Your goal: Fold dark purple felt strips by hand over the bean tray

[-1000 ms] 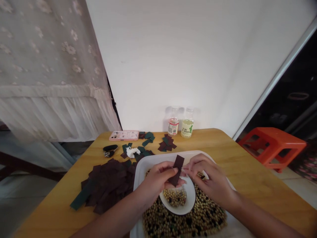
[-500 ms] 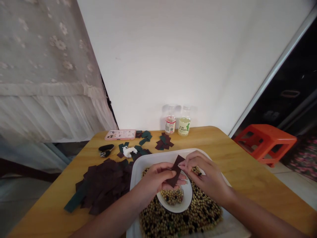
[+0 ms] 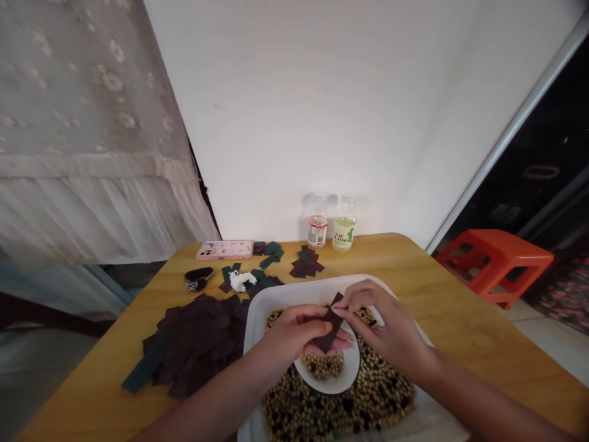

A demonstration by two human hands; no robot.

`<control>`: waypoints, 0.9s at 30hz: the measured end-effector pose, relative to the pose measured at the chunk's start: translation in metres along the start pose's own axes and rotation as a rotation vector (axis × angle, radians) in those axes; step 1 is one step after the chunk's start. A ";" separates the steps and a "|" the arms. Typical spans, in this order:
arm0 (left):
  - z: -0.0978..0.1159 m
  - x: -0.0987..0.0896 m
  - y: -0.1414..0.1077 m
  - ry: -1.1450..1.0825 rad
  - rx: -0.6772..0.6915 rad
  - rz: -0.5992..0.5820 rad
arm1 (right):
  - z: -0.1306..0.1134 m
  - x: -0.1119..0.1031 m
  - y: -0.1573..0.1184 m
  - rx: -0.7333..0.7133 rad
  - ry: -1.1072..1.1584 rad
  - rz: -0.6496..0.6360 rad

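My left hand (image 3: 306, 328) holds a dark brown rectangular piece (image 3: 327, 336), thin and flat like leather or cloth, between thumb and fingers. The thumb presses on its face. My right hand (image 3: 375, 313) is closed in a pinch at the piece's upper right edge; anything small between the fingertips is hidden. Both hands are above a white bowl (image 3: 352, 371) partly filled with tan beads (image 3: 324, 366). The bowl sits in a white tray (image 3: 252, 331) among many tan and black beads (image 3: 354, 411).
Left of the tray lies a heap of dark brown pieces (image 3: 197, 344) with a green strip (image 3: 142, 368). Behind are small green and brown pieces (image 3: 307, 262), crumpled white tissue (image 3: 242, 281), a black key fob (image 3: 199, 277), a pink-cased phone (image 3: 225, 249) and two bottles (image 3: 317, 230). An orange stool (image 3: 501, 258) stands right.
The view has shifted slightly. Both hands stay at the brown piece, which is tilted a little more, and the right fingertips still pinch near its upper edge.
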State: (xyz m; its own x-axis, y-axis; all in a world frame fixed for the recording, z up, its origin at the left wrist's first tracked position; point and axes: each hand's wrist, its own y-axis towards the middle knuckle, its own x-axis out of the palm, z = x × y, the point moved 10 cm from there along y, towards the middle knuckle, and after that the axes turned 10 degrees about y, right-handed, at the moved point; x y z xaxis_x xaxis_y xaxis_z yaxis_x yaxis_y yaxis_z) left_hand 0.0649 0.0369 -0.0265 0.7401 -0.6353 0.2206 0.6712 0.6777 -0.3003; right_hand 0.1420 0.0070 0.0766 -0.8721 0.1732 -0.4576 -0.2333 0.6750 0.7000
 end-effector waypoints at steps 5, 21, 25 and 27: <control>0.003 -0.002 -0.001 0.009 0.032 0.009 | 0.004 -0.001 0.002 0.017 -0.001 0.004; -0.001 -0.002 -0.001 0.004 -0.013 -0.007 | 0.003 -0.003 -0.002 -0.003 -0.050 0.033; 0.000 0.000 -0.001 -0.003 -0.011 -0.012 | 0.002 0.001 -0.005 -0.006 -0.026 0.018; 0.000 0.000 -0.001 0.000 -0.010 -0.009 | 0.000 0.007 -0.005 -0.023 -0.026 -0.032</control>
State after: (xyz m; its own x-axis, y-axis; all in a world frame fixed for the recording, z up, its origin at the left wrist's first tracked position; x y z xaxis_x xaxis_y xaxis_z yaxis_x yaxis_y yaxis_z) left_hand 0.0644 0.0357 -0.0262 0.7337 -0.6417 0.2234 0.6778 0.6680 -0.3072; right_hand 0.1371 0.0046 0.0701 -0.8527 0.1700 -0.4939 -0.2714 0.6638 0.6970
